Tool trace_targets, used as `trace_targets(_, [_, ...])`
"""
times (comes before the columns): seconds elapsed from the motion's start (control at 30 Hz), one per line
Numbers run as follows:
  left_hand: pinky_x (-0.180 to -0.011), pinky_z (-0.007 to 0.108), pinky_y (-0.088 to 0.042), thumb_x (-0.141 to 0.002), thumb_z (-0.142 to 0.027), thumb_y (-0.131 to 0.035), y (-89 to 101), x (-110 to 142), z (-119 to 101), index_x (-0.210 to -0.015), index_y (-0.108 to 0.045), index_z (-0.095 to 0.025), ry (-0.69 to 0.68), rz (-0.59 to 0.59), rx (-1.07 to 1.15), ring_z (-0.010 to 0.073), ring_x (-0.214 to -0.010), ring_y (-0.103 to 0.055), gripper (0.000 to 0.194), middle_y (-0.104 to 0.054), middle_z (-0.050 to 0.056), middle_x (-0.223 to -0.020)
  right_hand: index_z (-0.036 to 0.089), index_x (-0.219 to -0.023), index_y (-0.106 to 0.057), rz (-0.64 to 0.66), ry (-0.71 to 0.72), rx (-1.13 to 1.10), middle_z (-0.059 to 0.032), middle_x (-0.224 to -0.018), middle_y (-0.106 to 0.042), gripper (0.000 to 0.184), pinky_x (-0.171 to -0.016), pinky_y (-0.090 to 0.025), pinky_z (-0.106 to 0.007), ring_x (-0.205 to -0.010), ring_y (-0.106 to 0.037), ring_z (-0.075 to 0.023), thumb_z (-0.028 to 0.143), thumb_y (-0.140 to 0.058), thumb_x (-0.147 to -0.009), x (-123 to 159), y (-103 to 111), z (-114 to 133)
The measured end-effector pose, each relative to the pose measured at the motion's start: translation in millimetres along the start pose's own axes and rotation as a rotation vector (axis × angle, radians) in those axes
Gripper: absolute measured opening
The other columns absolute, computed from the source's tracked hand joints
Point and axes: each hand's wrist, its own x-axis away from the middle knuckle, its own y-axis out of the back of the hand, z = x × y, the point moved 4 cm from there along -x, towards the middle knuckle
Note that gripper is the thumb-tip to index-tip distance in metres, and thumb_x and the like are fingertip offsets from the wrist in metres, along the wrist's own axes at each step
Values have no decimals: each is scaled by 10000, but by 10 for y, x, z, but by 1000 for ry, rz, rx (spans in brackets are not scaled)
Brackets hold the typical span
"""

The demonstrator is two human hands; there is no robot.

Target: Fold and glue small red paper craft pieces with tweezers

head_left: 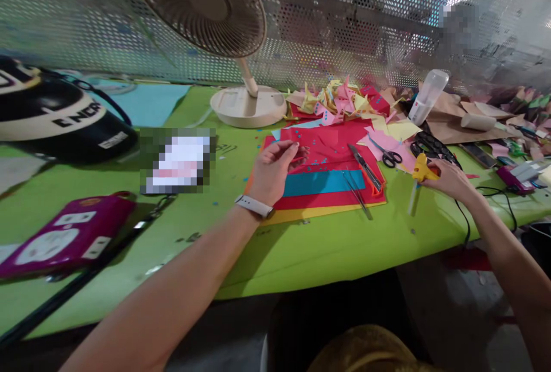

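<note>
My left hand point(278, 166) hovers over the stacked red paper point(331, 148), thumb and fingers pinched together. Whatever is between them is too small to name. To the right, my right hand point(450, 177) is closed around a yellow hot glue gun point(422, 169); a pale glue stick point(413, 198) sticks out of it toward me. A blue paper strip point(321, 183) lies across the red sheets, scattered with tiny blue dots. Tweezers point(357, 194) and an orange-handled cutter-like tool point(365, 168) rest at the stack's right side. Dark-handled scissors point(391, 158) lie on pink paper point(398, 145).
A fan point(247, 108) stands behind the paper, before a perforated metal screen point(310, 27). Crumpled paper scraps point(344, 99) and a clear bottle point(429, 96) are at the back. Left are a black bottle point(64, 119), a blurred-out phone-like item point(178, 159) and a purple case point(73, 231).
</note>
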Motion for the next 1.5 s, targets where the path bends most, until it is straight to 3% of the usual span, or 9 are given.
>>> trace_targets(0.13, [-706, 259, -568, -712, -288, -788, 33, -36, 27, -830, -681, -183, 11, -19, 41, 152, -753, -715, 191, -745, 36, -801, 151, -1042, -688, 1, 135, 84, -201, -1098, -694, 402, -808, -461, -407, -1036, -637, -335, 423, -731, -749, 28, 186, 142])
trace_targets(0.23, [-733, 278, -571, -713, -278, -790, 53, -59, 54, -825, -675, -185, 33, -30, 77, 150, -762, -711, 185, -742, 32, -805, 169, -957, -698, -156, 260, 83, -161, -1007, -700, 219, -822, -485, -405, -953, -652, -286, 355, -616, -877, 62, 317, 543])
trace_targets(0.33, [-756, 284, -565, -728, -247, -782, 67, -71, 72, -814, -672, -178, 61, -43, 119, 144, -765, -710, 156, -735, 30, -797, 193, -1114, -661, -136, 590, 15, -102, -1043, -694, 236, -792, -523, -359, -963, -650, -228, 252, -495, -956, 117, 211, 1148])
trace_targets(0.47, [-775, 278, -562, -741, -207, -761, 73, -74, 91, -807, -673, -174, 112, -55, 163, 129, -744, -706, 115, -734, 26, -791, 207, -1224, -621, -73, 1019, 189, -97, -1038, -687, 389, -723, -509, -349, -875, -631, -202, 46, -420, -933, 219, -65, 1762])
trace_targets(0.7, [-806, 293, -561, -736, -147, -743, 66, -81, 134, -780, -660, -162, 161, -52, 235, 120, -718, -700, 95, -737, 31, -765, 149, -1056, -664, -10, 1394, 183, -104, -1050, -720, 294, -719, -514, -330, -903, -661, -182, 70, -399, -958, 220, -155, 1828])
trace_targets(0.8, [-822, 301, -556, -735, -167, -750, 63, -85, 143, -793, -665, -164, 154, -44, 220, 121, -729, -700, 103, -736, 29, -776, 200, -1076, -675, -52, 1264, -62, -93, -1059, -735, 287, -726, -543, -339, -907, -683, -183, 172, -405, -984, 106, -43, 1790])
trace_targets(0.93, [-825, 311, -550, -734, -180, -758, 64, -92, 157, -786, -665, -163, 143, -52, 218, 129, -747, -699, 108, -727, 27, -763, 229, -976, -699, -138, 604, -504, -57, -906, -741, 238, -746, -561, -341, -787, -683, -177, 378, -519, -933, -167, 114, 1773])
trace_targets(1.0, [-823, 313, -550, -737, -179, -753, 66, -96, 163, -780, -666, -163, 144, -64, 217, 128, -745, -698, 98, -723, 25, -755, 201, -904, -689, -103, 407, -653, -49, -804, -717, 248, -668, -548, -322, -675, -652, -166, 402, -545, -885, -258, 111, 1809])
trace_targets(1.5, [-812, 319, -553, -704, -226, -791, 56, -73, 147, -792, -670, -163, 130, -39, 199, 138, -753, -699, 162, -731, 38, -777, 200, -689, -641, 284, 239, -816, 5, -604, -651, 145, -501, -457, -239, -537, -594, -124, 320, -609, -765, -571, -93, 1999])
